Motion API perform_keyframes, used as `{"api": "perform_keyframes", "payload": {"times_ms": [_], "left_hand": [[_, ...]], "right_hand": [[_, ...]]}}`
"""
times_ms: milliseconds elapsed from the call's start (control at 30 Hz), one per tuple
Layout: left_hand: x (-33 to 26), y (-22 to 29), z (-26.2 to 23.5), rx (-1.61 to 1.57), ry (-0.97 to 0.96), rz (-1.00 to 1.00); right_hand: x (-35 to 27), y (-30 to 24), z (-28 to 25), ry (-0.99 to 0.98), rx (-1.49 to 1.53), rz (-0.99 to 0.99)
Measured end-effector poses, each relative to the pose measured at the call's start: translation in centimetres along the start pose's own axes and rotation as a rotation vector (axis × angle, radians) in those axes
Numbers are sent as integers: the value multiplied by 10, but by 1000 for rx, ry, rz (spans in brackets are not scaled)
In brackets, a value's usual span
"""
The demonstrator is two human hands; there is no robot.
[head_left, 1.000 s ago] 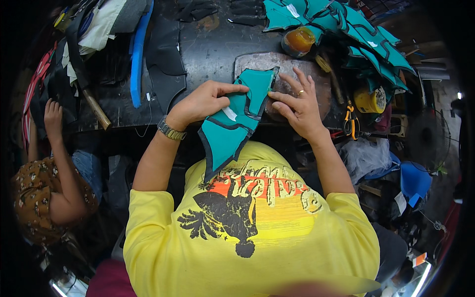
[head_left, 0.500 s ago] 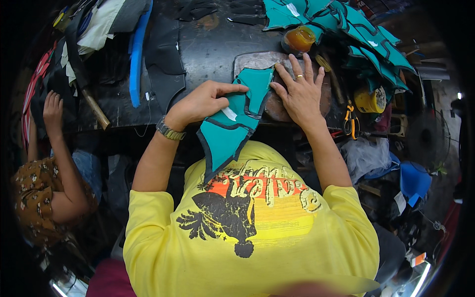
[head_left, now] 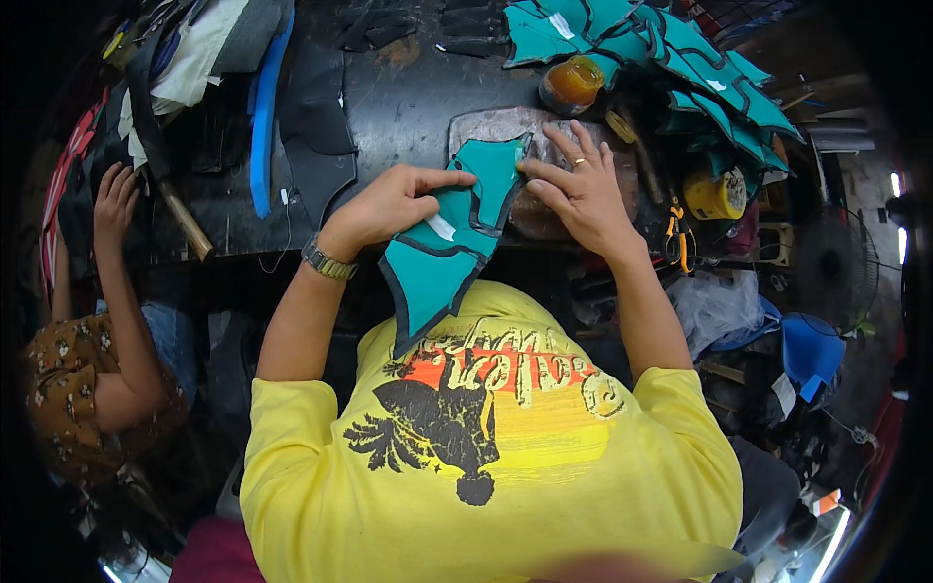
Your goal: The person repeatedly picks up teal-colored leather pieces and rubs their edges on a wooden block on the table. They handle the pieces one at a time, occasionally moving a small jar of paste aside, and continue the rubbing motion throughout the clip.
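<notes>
Head view, centre of frame: my left hand [head_left: 394, 204] is closed on the teal cut piece with dark edging [head_left: 449, 243], thumb on top, fingers curled over its left side. My right hand [head_left: 580, 189] is open, fingers spread and pressed flat, fingertips touching the piece's upper right edge. The piece's top end lies on a grey stone slab [head_left: 496, 124] on the dark workbench [head_left: 408, 97]; its lower end hangs off the bench edge over my yellow shirt [head_left: 486, 466]. Just above my right hand: an amber jar [head_left: 571, 85]. Upper right: a stack of matching teal pieces [head_left: 680, 58], spilling toward the right rim. Right of my right wrist: a yellow tin [head_left: 714, 194] and yellow-handled pliers [head_left: 677, 233], both near, not touching. Upper left: a blue strip [head_left: 264, 117] lying along the bench, dark cut pieces beside it, and a wooden handle [head_left: 185, 223] at the bench edge. Far left: another person's hand [head_left: 115, 199] resting on the bench, well apart from mine.
</notes>
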State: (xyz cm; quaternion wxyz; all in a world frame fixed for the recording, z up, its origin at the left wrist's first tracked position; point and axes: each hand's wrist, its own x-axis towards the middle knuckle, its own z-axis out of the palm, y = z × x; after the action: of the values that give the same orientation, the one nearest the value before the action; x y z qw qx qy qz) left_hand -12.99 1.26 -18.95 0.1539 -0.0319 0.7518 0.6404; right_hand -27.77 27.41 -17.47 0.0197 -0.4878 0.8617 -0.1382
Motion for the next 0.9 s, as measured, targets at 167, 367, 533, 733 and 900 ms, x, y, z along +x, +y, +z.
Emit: {"api": "perform_keyframes", "payload": {"times_ms": [167, 367, 533, 733, 900], "left_hand": [[2, 5, -1, -64, 137, 165], [41, 13, -14, 132, 566, 421], [63, 0, 0, 411, 721, 468], [76, -10, 2, 403, 774, 505], [86, -11, 2, 431, 827, 481]], "right_hand": [[19, 17, -32, 315, 684, 53], [71, 47, -57, 435, -423, 26], [87, 57, -54, 198, -550, 88], [81, 56, -47, 363, -378, 2], [41, 25, -30, 375, 17, -137]]}}
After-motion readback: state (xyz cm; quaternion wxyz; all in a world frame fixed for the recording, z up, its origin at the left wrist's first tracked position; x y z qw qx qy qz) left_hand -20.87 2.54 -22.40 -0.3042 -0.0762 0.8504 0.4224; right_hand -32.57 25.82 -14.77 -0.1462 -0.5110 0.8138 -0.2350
